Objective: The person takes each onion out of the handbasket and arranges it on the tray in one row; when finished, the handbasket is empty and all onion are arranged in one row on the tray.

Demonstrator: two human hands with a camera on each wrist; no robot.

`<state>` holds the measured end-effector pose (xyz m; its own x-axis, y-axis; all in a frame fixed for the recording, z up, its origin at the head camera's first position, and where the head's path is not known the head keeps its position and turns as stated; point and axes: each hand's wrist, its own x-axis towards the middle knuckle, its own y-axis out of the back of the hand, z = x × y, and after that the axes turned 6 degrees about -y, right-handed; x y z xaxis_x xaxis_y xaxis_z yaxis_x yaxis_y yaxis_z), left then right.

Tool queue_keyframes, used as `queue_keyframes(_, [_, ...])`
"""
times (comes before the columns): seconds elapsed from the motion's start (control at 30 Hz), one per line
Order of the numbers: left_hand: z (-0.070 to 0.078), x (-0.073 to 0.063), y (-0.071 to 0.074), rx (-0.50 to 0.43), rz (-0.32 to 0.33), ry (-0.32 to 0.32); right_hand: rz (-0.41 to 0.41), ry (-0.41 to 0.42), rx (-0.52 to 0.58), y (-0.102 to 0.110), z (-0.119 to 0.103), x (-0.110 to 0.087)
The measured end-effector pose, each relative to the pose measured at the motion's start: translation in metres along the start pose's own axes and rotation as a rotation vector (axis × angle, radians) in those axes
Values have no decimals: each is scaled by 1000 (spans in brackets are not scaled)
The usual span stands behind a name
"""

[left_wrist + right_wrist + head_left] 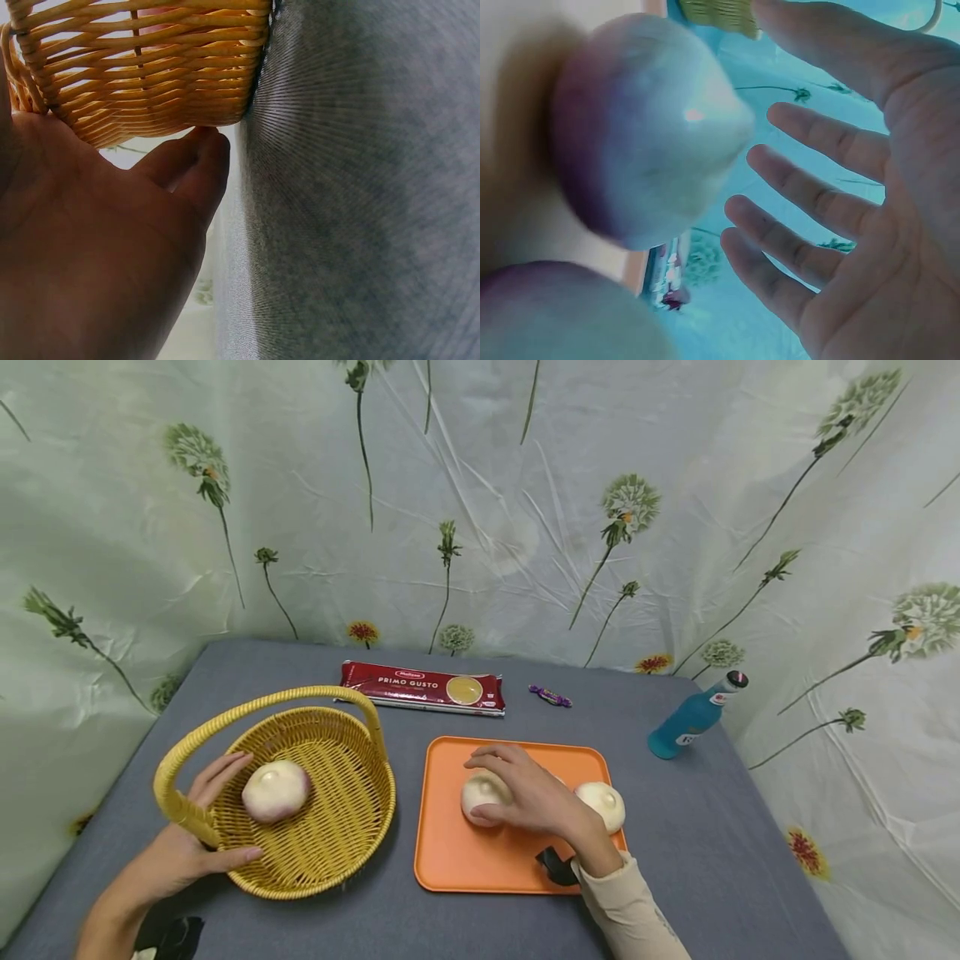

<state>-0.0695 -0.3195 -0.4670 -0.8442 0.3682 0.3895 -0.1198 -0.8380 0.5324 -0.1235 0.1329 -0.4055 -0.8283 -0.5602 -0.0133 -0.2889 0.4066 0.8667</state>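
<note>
My left hand [176, 852] rests at the left side of a yellow wicker basket [348, 810], its thumb and straight fingers spread along the rim below the handle. In the left wrist view other fingers show against the outer wall. A white and purple turnip [276, 791] lies inside the basket. My right hand [525, 789] hovers over an orange tray [450, 868], fingers spread and loosely bent above a turnip [483, 795]. In the right wrist view a gap shows between the fingertips and this turnip [645, 135]. Another turnip [602, 806] sits at the tray's right edge; a third is mostly hidden behind the hand.
A red pasta pack [423, 687] lies behind the basket and tray. To its right is a small purple wrapped candy [550, 696]. A blue bottle [693, 718] stands at the table's right side. A flowered curtain [510, 527] hangs behind the grey table [675, 852].
</note>
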Motion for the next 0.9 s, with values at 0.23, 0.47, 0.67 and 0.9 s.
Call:
queue_keyframes(0.23, [0, 0, 0, 9, -1, -5, 0, 48, 10, 6, -15, 8])
queue_keyframes(0.47, [2, 0, 0, 6, -1, 13, -7, 113, 25, 6, -32, 17])
queue_keyframes(0.67, [4, 0, 0, 5, -1, 15, -14, 172, 26, 3, -43, 25])
queue_keyframes(0.9, [2, 0, 0, -2, 3, -12, -9, 235, 1, 2, -57, 32])
